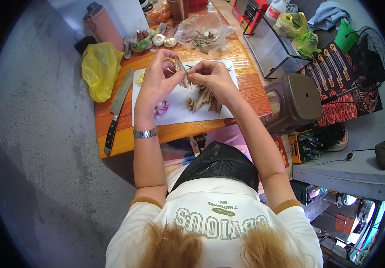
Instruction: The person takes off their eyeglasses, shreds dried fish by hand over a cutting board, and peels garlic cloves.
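Above a white cutting board point(174, 114), both my hands are closed on one small dried fish point(180, 71). My left hand point(160, 80), with a metal watch on the wrist, pinches it between thumb and fingers. From the right side, my right hand point(212, 79) pinches its edge. A pile of brown dried fish pieces point(205, 100) lies on the board below my right hand. Chopped purple onion point(161, 109) sits near my left wrist. Pale yellow chopped bits point(140, 78) lie at the board's upper left, partly behind my left hand.
A large knife point(118, 105) lies left of the board, beside a yellow plastic bag point(100, 71). Garlic bulbs point(158, 40) and a clear bag of dried fish point(204, 35) are behind the board. A pink bottle point(104, 27) stands back left. A brown stool point(296, 100) is on the right.
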`<act>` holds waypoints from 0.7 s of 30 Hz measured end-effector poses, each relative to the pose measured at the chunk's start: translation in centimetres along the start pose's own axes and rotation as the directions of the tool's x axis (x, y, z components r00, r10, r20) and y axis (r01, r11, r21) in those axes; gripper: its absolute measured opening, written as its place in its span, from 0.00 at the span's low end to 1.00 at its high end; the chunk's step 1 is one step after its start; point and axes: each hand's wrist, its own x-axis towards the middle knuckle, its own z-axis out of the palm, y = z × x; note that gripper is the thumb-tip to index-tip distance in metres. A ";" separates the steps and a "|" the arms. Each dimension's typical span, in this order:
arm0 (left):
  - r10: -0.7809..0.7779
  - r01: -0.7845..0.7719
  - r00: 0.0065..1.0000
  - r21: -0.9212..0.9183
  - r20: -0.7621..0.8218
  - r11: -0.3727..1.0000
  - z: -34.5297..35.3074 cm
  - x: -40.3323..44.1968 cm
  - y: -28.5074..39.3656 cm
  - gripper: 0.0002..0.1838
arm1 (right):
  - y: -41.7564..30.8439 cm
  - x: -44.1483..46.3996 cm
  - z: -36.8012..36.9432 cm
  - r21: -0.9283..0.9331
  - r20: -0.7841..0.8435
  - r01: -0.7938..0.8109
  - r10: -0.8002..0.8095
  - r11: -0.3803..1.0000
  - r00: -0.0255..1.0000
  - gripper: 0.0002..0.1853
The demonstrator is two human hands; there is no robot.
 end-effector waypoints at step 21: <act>-0.161 0.152 0.987 -0.388 0.009 0.909 -4.2 11.8 -1.0 0.10 | -2.7 12.8 -5.0 -0.948 -0.006 0.240 -0.766 0.209 0.642 0.05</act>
